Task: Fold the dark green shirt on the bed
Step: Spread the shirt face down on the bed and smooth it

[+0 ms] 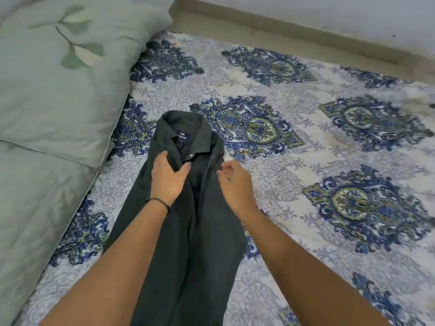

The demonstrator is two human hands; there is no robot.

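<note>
The left hand [168, 177] has its grip closed on a bunch of cloth just below the collar [186, 124], thumb and fingers pinching the left front panel of the dark green shirt [188, 222], while the right hand [234, 182] hangs loosely half open at the shirt's right edge, fingers curled and holding nothing that I can see. The shirt lies lengthwise on the bed [306, 161], collar away from the person, already narrowed into a long strip with its sides turned in. It looks light and limp — soft woven cloth that will sag and slide out of shape unless taken by a seam or a doubled edge; the collar and the button placket are probably the firmest parts, so a hold near the shoulders and another at the hem should carry it best. The patterned bedsheet seems to offer enough friction to keep the folds from creeping. To the left, a pale green pillow [66, 74] lies near the shirt and limits room that way; to the right and beyond the collar the bed is open — ample space for bringing the hem up.
</note>
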